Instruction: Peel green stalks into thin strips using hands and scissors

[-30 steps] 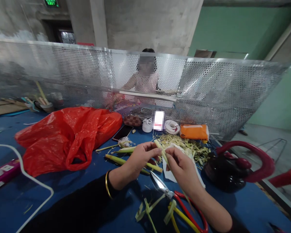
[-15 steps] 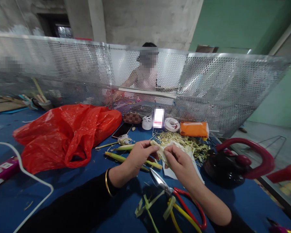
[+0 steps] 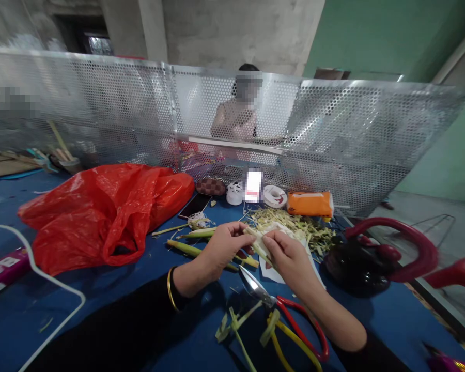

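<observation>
Between my two hands is a pale green-white plant strip (image 3: pixel 259 243), like a piece of leaf sheath. My left hand (image 3: pixel 225 247) pinches its left end with thumb and fingertips. On its right side, my right hand (image 3: pixel 287 254) has thumb and forefinger closed on it. Beneath lies a white paper sheet (image 3: pixel 273 274). Green plant stalks (image 3: pixel 186 249) rest under and left of my left hand. Scissors (image 3: pixel 256 287) with red handles lie below the hands, beside a yellow-handled tool (image 3: pixel 294 341). Leaf strips (image 3: pixel 232 325) lie near them.
A heap of plant shreds (image 3: pixel 310 231) lies behind my hands. A dark kettle (image 3: pixel 356 266) stands right, a red plastic bag (image 3: pixel 101 212) left. Phone (image 3: pixel 196 205), tape roll (image 3: pixel 275 197) and orange packet (image 3: pixel 310 204) line a perforated metal screen (image 3: pixel 333 134). A person (image 3: pixel 238 119) sits behind it.
My hands stay nearly in place, still on the strip, with slight finger shifts. The person behind the screen has moved a little right and drawn back an outstretched arm.
</observation>
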`<state>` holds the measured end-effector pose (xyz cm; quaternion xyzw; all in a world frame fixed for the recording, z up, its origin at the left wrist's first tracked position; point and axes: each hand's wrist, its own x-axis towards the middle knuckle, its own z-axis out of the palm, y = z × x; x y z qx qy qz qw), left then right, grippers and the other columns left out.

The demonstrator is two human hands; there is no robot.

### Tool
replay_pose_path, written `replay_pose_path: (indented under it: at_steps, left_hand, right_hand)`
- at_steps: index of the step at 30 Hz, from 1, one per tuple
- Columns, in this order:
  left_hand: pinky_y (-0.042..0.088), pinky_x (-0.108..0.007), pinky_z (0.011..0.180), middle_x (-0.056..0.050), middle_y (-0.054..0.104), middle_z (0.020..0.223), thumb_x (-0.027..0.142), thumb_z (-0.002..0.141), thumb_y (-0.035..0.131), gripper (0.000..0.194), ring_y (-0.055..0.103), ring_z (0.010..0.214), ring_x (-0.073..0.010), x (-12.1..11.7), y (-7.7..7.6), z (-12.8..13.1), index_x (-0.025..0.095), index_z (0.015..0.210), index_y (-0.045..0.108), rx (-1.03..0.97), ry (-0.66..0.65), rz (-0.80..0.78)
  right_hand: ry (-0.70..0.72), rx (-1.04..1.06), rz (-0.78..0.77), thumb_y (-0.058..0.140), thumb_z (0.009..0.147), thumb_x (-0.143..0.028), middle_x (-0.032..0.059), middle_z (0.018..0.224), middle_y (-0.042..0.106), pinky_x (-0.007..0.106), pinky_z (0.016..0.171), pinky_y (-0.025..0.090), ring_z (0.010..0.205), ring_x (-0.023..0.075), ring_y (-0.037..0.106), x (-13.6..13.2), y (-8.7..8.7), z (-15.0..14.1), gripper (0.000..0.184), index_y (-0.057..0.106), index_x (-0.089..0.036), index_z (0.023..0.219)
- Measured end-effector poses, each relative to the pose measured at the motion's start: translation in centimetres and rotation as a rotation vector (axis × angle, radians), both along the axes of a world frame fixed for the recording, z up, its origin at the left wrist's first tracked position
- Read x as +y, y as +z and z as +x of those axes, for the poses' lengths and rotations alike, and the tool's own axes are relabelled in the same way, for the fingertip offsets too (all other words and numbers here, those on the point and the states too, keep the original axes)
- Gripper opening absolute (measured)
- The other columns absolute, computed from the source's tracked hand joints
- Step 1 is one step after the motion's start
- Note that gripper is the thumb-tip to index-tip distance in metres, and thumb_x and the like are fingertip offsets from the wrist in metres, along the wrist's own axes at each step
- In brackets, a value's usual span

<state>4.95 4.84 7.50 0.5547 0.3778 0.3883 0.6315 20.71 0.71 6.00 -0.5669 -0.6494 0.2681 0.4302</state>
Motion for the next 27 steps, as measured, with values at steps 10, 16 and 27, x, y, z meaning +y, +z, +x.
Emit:
replay_pose_path:
  at_steps: [10,16,27]
  left_hand:
    - [0.048,-0.02,0.053,0.003,0.061,0.057,0.015,0.066,0.073,0.02,0.058,0.049,-0.0083,0.4,-0.4,0.0,0.013,0.084,0.063,-0.042,-0.039,-0.147]
    - [0.052,-0.022,0.053,0.001,0.063,0.057,0.013,0.064,0.076,0.016,0.063,0.05,-0.0114,2.5,-1.3,-0.5,0.012,0.073,0.064,-0.12,0.184,-0.147]
    - [0.051,-0.02,0.054,0.001,0.062,0.054,0.007,0.067,0.07,0.014,0.06,0.047,-0.0087,7.7,-3.3,-3.1,0.013,0.07,0.058,-0.222,0.591,-0.154]
  right_hand:
    - [-0.073,0.051,0.049,0.05,0.088,-0.038,-0.0041,0.047,0.051,0.024,0.051,0.037,0.048,0.0125,0.047,0.4,0.0,1.3,0.032,0.051,-0.02,0.061]
    - [-0.298,0.378,0.19,0.061,0.082,-0.04,-0.0037,0.054,0.054,0.024,0.052,0.038,0.052,0.0125,0.047,1.7,0.1,3.6,0.028,0.058,-0.019,0.065]
    - [-0.549,0.664,0.635,0.069,0.077,-0.032,-0.005,0.057,0.052,0.021,0.044,0.028,0.048,0.0071,0.039,1.2,3.2,5.0,0.02,0.062,-0.016,0.067]
